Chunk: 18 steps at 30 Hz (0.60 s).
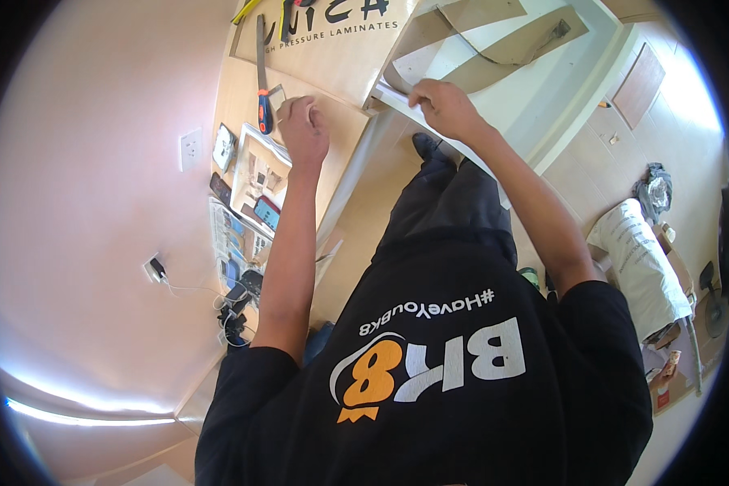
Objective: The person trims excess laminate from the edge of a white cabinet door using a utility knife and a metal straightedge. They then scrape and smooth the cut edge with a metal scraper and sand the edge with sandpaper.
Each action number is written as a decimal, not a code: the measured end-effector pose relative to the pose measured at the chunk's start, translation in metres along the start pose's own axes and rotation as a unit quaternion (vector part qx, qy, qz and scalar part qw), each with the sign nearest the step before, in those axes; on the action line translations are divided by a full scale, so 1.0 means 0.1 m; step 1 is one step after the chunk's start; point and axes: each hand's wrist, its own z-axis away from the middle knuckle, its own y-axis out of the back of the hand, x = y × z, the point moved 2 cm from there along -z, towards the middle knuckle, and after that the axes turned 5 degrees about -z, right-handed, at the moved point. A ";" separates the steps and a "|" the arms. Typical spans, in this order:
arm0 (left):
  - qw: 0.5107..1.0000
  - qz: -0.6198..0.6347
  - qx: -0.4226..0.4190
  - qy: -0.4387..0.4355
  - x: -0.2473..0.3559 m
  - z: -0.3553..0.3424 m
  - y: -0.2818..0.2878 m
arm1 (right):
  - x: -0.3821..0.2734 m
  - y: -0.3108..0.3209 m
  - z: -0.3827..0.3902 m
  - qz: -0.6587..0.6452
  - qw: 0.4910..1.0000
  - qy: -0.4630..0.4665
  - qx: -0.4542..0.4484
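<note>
My left hand (304, 125) has its fingers curled at the left of the wooden worktop (340, 154), with any held item hidden. Just beside it lie a long metal file with a blue and orange handle (264, 113) and a small thin metal piece (276, 93). My right hand (444, 109), fingers loosely bent and apart with nothing visible in them, is at the near edge of a white tray-like board (555, 130). Brown cut strips (547, 44) lie on that board. A pale panel with printed lettering (324, 57) is above my left hand.
On the left stand a papered tray (259, 170), phones (266, 212), cables and dark devices (243, 296) beside a wall socket (154, 267). My legs (445, 194) are below the board. A white wrapped bundle (640, 267) and dark crumpled plastic (654, 190) lie on the tiled floor at right.
</note>
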 end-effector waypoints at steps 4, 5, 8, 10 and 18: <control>0.997 0.053 -0.011 -0.053 0.16 -0.17 -0.29 | 0.02 -0.55 -0.16 -0.140 0.985 -0.076 0.072; 0.998 0.040 -0.020 -0.044 0.19 -0.17 -0.37 | -0.06 -0.74 -0.18 -0.118 0.986 -0.067 0.092; 1.000 0.019 0.014 -0.004 0.29 -0.12 -0.53 | -0.20 -1.00 -0.14 -0.062 0.987 -0.044 0.140; 1.000 -0.004 0.019 0.014 0.34 -0.08 -0.57 | -0.20 -0.97 -0.11 -0.092 0.984 -0.008 0.152; 0.999 -0.013 -0.010 -0.033 0.55 -0.09 -0.43 | -0.02 -0.60 -0.61 -0.144 0.952 -0.270 -0.023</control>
